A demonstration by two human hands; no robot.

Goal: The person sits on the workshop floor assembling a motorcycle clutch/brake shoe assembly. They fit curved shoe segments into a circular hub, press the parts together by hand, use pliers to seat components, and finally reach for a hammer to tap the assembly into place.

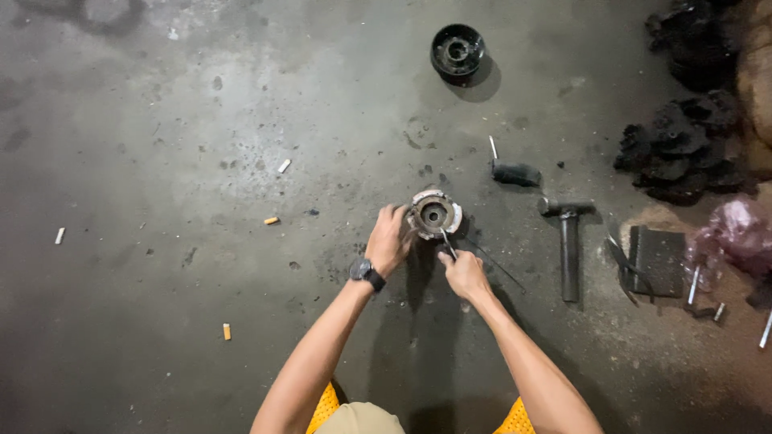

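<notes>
A round metal part (435, 214) with a central hole and pale worn rim sits on the grey concrete floor (161, 161). My left hand (388, 239), with a dark wristwatch on the wrist, grips the part's left edge. My right hand (464, 274) is closed around a thin metal tool (448, 243) whose tip touches the part's lower rim.
A black round drum-like part (457, 51) lies farther away. A hammer (568, 239), a dark-handled tool (515, 173), pliers (623, 268) and a dark flat block (659, 259) lie to the right. Black greasy rags (679, 149) and a pink plastic bag (736, 233) are at the right edge. Cigarette butts dot the floor.
</notes>
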